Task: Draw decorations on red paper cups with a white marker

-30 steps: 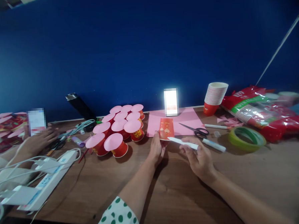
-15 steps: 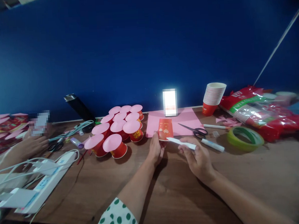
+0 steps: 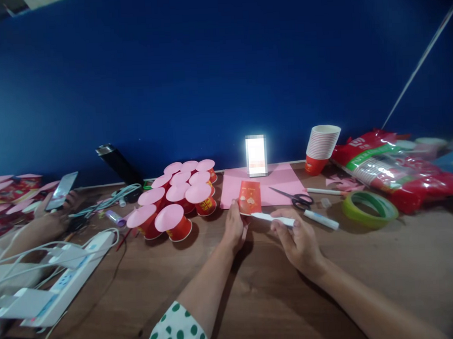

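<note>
My left hand [image 3: 235, 227] is closed around the lower left side of a red paper cup [image 3: 250, 197] with pale heart prints, its white rim edge toward me. In my right hand [image 3: 298, 239] is a slim white pen-shaped tube [image 3: 272, 219], gripped between thumb and fingers. The tube's tip points left and meets or nearly meets the cup's lower edge; contact is hard to tell. Behind the cup lies a pink paper sheet [image 3: 282, 181]. Black scissors [image 3: 298, 200] rest partly on it, and another white tube [image 3: 321, 219] lies right of my right hand.
Several red cups with pink cone tops [image 3: 169, 217] stand left. A lit phone [image 3: 256, 155] leans at the back. Rightward are stacked cups [image 3: 324, 141], green tape [image 3: 369, 217] and a red bag [image 3: 386, 166]. A power strip [image 3: 71, 284] and another person's hand [image 3: 49, 227] with a phone are far left.
The white tube's tip has slid slightly down and left to the cup's lower edge. At far left, the other person's phone has tilted. My left hand keeps its hold.
</note>
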{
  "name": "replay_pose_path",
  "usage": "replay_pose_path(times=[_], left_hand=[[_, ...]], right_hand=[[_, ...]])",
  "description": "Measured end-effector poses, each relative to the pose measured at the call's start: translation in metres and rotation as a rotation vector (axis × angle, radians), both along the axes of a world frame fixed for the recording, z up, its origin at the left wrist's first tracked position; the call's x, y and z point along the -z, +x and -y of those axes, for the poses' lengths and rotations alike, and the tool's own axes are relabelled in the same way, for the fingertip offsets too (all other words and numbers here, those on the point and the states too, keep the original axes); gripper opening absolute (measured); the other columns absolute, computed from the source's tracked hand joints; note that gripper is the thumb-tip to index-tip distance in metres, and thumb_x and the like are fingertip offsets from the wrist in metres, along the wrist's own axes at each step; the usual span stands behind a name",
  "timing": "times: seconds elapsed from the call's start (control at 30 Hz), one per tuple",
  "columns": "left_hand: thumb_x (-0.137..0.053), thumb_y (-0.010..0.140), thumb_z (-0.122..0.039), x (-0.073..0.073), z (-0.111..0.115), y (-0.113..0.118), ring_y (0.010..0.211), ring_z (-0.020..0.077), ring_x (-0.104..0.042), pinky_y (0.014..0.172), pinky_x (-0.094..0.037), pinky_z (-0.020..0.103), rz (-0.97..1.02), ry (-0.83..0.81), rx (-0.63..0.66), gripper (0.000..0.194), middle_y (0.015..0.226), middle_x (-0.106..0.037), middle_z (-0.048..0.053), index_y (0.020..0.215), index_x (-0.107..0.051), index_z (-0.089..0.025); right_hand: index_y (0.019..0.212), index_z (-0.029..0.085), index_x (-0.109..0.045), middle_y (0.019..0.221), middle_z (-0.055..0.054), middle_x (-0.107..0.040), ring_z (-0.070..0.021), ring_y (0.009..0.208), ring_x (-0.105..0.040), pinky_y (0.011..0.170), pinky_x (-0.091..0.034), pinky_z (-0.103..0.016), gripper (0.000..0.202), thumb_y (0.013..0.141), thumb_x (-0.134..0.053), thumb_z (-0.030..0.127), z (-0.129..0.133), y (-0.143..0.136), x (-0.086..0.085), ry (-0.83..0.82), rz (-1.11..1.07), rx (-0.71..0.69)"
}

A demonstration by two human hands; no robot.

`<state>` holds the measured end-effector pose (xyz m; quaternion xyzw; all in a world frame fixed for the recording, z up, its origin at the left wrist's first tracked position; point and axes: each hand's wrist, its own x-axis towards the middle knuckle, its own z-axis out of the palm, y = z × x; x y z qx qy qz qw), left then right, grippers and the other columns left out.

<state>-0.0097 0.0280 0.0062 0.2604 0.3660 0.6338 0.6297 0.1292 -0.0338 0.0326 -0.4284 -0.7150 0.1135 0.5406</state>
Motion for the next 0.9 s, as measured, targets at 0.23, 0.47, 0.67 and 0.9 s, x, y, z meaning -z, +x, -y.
replay_pose_path(times=[0.23,0.47,0.67,0.9], left_hand=[[-0.058,0.078,-0.047,-0.0003,0.0009,0.0001,0.066,0.0108,-0.057,0.061,-0.043,0.022,-0.005,-0.01,-0.019,0.034,0.079,-0.064,0.002,0.085,-0.061,-0.014],[-0.054,0.082,-0.042,-0.0033,0.0011,0.0015,0.069,0.0126,-0.057,0.066,-0.044,0.023,0.011,-0.002,-0.011,0.027,0.076,-0.064,0.002,0.08,-0.059,-0.015],[-0.049,0.085,-0.04,-0.0029,0.0026,0.0041,0.071,0.0148,-0.058,0.069,-0.045,0.025,-0.07,0.031,0.012,0.025,0.078,-0.065,0.002,0.083,-0.061,-0.019],[-0.047,0.085,-0.044,0.0013,0.0047,0.0031,0.073,0.0162,-0.059,0.067,-0.046,0.025,-0.127,0.046,0.04,0.03,0.084,-0.064,0.005,0.089,-0.063,-0.019]], right_hand=[[0.095,0.02,-0.051,0.074,-0.001,-0.06,-0.0108,0.057,-0.058,0.056,-0.048,-0.022,0.012,0.093,-0.041,0.025,-0.001,0.0009,-0.0002,0.011,0.012,0.015],[0.094,0.019,-0.052,0.08,-0.004,-0.062,-0.0116,0.061,-0.059,0.057,-0.048,-0.023,0.01,0.092,-0.043,0.022,-0.0016,0.0003,-0.001,0.061,0.036,0.037],[0.091,0.021,-0.051,0.077,-0.003,-0.063,-0.0142,0.068,-0.061,0.061,-0.05,-0.026,0.005,0.088,-0.048,0.02,-0.0033,-0.0021,-0.0037,0.179,0.056,0.08],[0.088,0.02,-0.054,0.076,-0.002,-0.061,-0.0128,0.065,-0.059,0.061,-0.05,-0.024,0.005,0.087,-0.05,0.022,-0.005,-0.0029,0.0011,0.053,0.04,0.063]])
